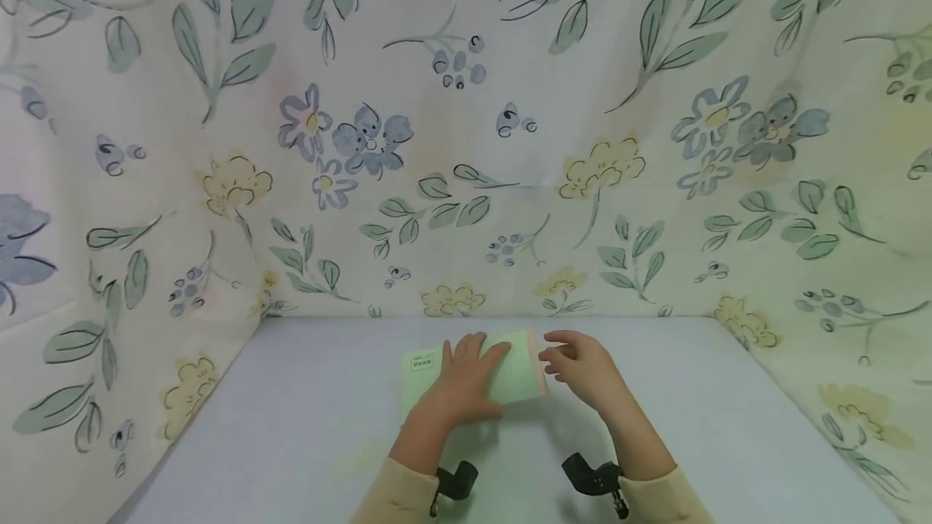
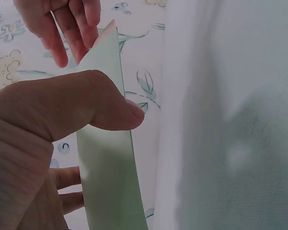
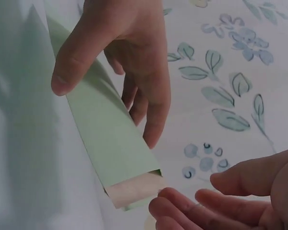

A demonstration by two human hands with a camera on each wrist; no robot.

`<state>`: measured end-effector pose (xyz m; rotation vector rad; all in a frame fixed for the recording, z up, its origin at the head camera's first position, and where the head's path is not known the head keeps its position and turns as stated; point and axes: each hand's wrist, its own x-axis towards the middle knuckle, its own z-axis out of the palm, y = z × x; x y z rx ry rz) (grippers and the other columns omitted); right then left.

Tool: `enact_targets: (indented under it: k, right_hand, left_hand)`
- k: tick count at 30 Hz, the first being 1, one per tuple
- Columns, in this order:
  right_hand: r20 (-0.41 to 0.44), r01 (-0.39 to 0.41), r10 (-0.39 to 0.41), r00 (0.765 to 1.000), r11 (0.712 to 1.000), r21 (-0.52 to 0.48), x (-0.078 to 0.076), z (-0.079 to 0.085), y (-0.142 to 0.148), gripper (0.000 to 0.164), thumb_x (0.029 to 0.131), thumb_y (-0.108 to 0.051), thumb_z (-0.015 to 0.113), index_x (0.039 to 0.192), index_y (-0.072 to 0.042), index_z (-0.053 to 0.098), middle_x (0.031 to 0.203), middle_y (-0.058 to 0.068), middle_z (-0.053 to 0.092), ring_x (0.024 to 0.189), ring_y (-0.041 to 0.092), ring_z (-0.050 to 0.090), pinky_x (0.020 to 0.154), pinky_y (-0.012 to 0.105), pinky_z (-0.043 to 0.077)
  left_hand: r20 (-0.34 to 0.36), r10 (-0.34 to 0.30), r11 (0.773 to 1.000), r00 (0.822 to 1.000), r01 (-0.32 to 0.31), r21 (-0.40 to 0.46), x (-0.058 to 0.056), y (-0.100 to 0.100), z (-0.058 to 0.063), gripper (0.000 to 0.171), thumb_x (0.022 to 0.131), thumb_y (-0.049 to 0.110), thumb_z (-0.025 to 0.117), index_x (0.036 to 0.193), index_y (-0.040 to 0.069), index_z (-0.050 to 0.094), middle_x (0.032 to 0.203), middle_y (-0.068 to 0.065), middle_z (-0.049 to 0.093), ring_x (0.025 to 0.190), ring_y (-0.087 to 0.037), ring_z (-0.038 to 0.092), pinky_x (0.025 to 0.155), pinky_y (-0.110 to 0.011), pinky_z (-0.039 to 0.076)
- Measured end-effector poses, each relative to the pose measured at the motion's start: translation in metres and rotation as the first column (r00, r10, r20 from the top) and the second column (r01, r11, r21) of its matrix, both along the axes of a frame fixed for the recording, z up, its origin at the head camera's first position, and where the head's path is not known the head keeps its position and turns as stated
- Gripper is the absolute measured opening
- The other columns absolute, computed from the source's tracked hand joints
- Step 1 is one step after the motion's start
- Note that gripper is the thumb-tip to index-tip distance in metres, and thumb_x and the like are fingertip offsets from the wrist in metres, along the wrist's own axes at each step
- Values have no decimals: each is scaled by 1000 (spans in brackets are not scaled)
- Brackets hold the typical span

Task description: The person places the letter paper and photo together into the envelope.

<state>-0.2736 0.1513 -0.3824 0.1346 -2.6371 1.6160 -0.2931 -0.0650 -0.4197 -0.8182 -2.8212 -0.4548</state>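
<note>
A light green paper box (image 1: 513,374) with a small printed label lies under my left hand (image 1: 466,382) in the head view. That hand grips it across its width, with fingers spread over the top and the thumb at the near edge. A beige flap (image 3: 136,188) shows at the box's right end, with small dark gaps at its corners. Beside this end is my right hand (image 1: 582,366), its fingers loosely bent and holding nothing. In the right wrist view its fingertips (image 3: 168,203) are very close to the flap; whether they touch it I cannot tell.
The pale tabletop (image 1: 306,427) spreads out around both hands. A floral cloth (image 1: 466,144) hangs behind it and along both sides. Each wrist carries a black camera mount, the left one (image 1: 457,481) and the right one (image 1: 593,477) near the sleeve cuffs.
</note>
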Motion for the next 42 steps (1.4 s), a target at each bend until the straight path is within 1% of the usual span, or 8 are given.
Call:
enact_targets:
  k: [5,8,15,18,22,29,34,42]
  right_hand:
    - [9,-14,15,1000,998,-63,1,2,-1,36,90,-15,61,125,-5,56,102,12,68,88,25,67,76,37,55]
    - [31,-40,43,999,994,-104,2,4,0,37,91,-15,58,127,-4,54,104,13,68,90,25,66,80,38,55]
    - [47,-13,21,999,983,-182,3,8,-1,45,90,-25,62,131,-10,49,114,15,62,98,27,65,82,38,54]
    - [62,-38,52,997,978,-205,4,7,-1,50,91,-27,62,135,-12,43,119,17,58,100,29,64,84,39,53]
    - [56,-66,80,995,975,-212,3,7,-2,53,92,-27,61,138,-13,39,121,18,56,100,29,64,84,39,53]
    - [76,-91,110,991,971,-223,4,6,-1,56,92,-27,60,140,-16,34,124,18,53,101,29,63,85,39,53]
    - [61,-71,87,994,971,-229,4,6,3,58,92,-26,60,142,-15,32,124,18,54,100,30,64,84,39,53]
    - [91,-113,141,986,959,-260,5,5,3,66,92,-28,60,146,-17,24,137,16,44,107,31,59,86,40,52]
  left_hand:
    - [13,-1,1000,1000,0,13,1,-2,0,88,62,28,79,140,24,40,143,-14,33,134,-29,25,106,-64,13]
    - [9,-10,1000,1000,10,20,1,-2,0,88,62,27,78,141,24,39,144,-14,32,135,-28,24,107,-64,13]
    - [2,-18,999,1000,18,34,1,0,2,89,61,24,76,142,25,38,144,-11,32,135,-26,24,108,-63,12]
    - [4,-23,999,1000,23,32,1,0,2,89,63,25,77,142,26,38,144,-11,32,135,-26,24,107,-64,12]
    - [10,-26,999,1000,25,24,1,1,2,89,64,27,77,143,26,37,145,-11,31,135,-26,23,108,-63,11]
    - [-18,-24,1000,1000,24,11,2,3,2,88,63,27,77,142,26,37,144,-12,32,135,-26,23,107,-64,12]
    - [-21,-34,999,999,34,18,2,5,3,88,64,28,78,142,26,38,143,-12,33,135,-26,24,107,-64,13]
    - [-10,-40,999,999,40,10,4,6,4,88,64,28,78,142,27,38,143,-11,32,135,-26,24,107,-64,13]
